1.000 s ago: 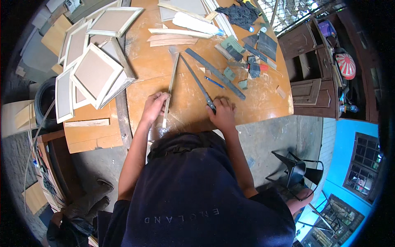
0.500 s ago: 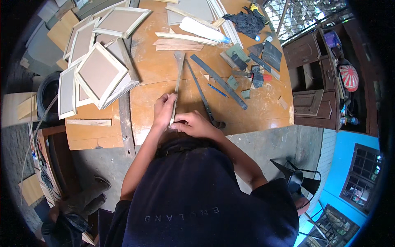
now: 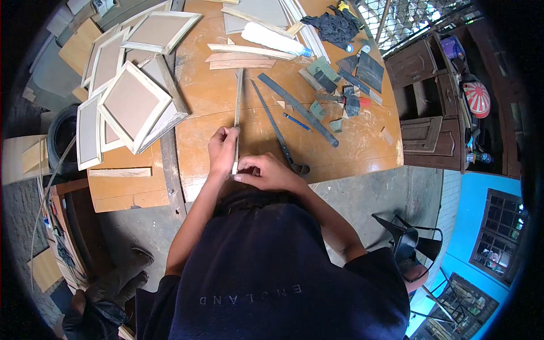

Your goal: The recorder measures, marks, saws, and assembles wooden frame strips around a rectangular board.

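My left hand point(image 3: 223, 148) grips a long, thin pale strip of wood point(image 3: 238, 93) that runs away from me over the table. At its near end my right hand point(image 3: 262, 173) has thumb and fingers closed on the same strip. Just right of the strip a hand saw point(image 3: 272, 123) lies with its dark handle near my right hand. Beyond it are a flat dark metal ruler point(image 3: 297, 107) and a blue pencil point(image 3: 296, 120).
Pale wooden frames point(image 3: 135, 105) are piled at left on the worktable point(image 3: 204, 96). Offcuts, a white bottle point(image 3: 272, 38), sandpaper point(image 3: 319, 73) and dark cloth point(image 3: 331, 27) lie toward the back. A cabinet point(image 3: 425, 139) and black chair point(image 3: 416, 243) stand right. Another person's legs point(image 3: 127, 272) show lower left.
My right hand has left the saw's handle, moved left and closed on the near end of the strip beside my left hand. The saw stays lying on the table.
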### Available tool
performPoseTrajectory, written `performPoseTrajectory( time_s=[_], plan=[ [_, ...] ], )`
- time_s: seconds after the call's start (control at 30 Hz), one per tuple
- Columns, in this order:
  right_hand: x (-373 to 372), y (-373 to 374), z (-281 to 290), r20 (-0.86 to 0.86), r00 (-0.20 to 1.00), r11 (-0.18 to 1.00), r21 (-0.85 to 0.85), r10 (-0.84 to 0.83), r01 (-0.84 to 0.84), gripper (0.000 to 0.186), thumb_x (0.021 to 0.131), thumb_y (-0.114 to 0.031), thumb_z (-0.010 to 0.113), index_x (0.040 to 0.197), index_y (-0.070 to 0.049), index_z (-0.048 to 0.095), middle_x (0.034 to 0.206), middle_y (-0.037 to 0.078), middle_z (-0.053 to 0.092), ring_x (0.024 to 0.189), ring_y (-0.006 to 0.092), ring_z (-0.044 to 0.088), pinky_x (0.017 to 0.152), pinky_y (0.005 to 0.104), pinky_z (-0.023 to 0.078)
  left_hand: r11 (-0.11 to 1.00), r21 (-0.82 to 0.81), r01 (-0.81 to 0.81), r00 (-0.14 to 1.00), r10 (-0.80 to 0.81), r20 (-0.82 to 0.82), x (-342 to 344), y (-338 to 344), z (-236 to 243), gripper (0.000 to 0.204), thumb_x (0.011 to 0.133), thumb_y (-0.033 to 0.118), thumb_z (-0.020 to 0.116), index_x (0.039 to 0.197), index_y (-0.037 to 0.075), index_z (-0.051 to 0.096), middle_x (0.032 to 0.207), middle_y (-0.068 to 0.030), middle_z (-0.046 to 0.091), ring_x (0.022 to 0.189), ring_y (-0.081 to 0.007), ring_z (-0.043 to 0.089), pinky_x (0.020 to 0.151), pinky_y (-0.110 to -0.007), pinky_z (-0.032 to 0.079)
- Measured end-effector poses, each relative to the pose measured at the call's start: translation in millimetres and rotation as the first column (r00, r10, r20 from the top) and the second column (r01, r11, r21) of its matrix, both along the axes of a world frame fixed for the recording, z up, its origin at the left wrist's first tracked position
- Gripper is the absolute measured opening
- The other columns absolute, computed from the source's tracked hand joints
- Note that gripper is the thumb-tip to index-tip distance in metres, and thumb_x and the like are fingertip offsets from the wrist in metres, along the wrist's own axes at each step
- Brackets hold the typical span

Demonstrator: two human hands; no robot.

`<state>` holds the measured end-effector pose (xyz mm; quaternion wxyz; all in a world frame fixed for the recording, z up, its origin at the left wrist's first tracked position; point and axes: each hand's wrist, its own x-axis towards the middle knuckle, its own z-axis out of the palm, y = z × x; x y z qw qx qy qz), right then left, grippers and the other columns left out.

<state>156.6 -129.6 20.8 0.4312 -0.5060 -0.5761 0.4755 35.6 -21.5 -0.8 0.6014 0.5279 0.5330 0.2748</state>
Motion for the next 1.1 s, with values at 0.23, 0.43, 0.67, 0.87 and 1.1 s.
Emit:
performPoseTrajectory(
  time_s=[0.23,0.43,0.67,0.87,1.1],
  plan=[
    [-3.1,3.5,2.6,0.114,0.992,0.999,0.020,-0.046,0.044,0.013,0.087,-0.015,0.071,0.092,-0.002,0.070,0.073,0.012,0.068,0.059,0.0163,0.061,0.058,0.0313,0.049,0.994,0.101,-0.039,0.999,0.042,-0.030,-1.9,0.5,-0.7,0.028,0.090,0.025,0.065,0.078,0.001,0.058,0.069,0.0002,0.053,0.068,-0.0086,0.045,0.062,-0.028,0.040],
    [4.1,-1.3,-6.5,0.082,0.995,0.996,0.065,-0.065,0.060,0.010,0.089,-0.011,0.068,0.094,-0.002,0.069,0.077,0.011,0.069,0.064,0.0171,0.065,0.061,0.0305,0.051,0.976,0.217,0.006,0.996,0.013,-0.083,-25.0,3.8,0.5,0.026,0.087,0.023,0.069,0.081,-0.001,0.059,0.068,-0.0032,0.056,0.066,-0.0084,0.049,0.061,-0.029,0.044],
    [51.1,-26.9,-37.6,0.358,0.847,0.909,0.012,-0.393,0.417,0.012,0.086,-0.007,0.065,0.097,-0.003,0.064,0.086,0.018,0.068,0.081,0.0352,0.068,0.071,0.0425,0.054,0.750,0.433,0.500,0.757,-0.135,-0.640,-107.3,-31.2,10.2,0.031,0.079,0.027,0.075,0.095,0.002,0.064,0.086,-0.0147,0.067,0.077,-0.0329,0.065,0.068,-0.044,0.052],
    [65.9,-46.4,-55.7,0.478,0.651,0.785,0.151,-0.590,0.601,0.014,0.085,-0.006,0.065,0.098,-0.005,0.063,0.091,0.018,0.067,0.084,0.0396,0.066,0.073,0.0468,0.052,0.751,0.315,0.580,0.637,-0.178,-0.750,-146.9,-67.8,0.6,0.042,0.077,0.030,0.078,0.110,0.006,0.069,0.107,-0.0143,0.066,0.105,-0.0346,0.059,0.092,-0.045,0.047],
    [79.2,-35.6,-64.0,0.545,0.523,0.723,0.253,-0.655,0.643,0.014,0.084,-0.009,0.064,0.098,-0.006,0.063,0.090,0.016,0.062,0.089,0.0406,0.061,0.079,0.0500,0.050,0.676,0.392,0.623,0.571,-0.052,-0.819,-118.0,-50.2,7.5,0.052,0.080,0.034,0.073,0.125,0.008,0.063,0.122,-0.0144,0.059,0.109,-0.0363,0.056,0.094,-0.049,0.046]
  ],
)
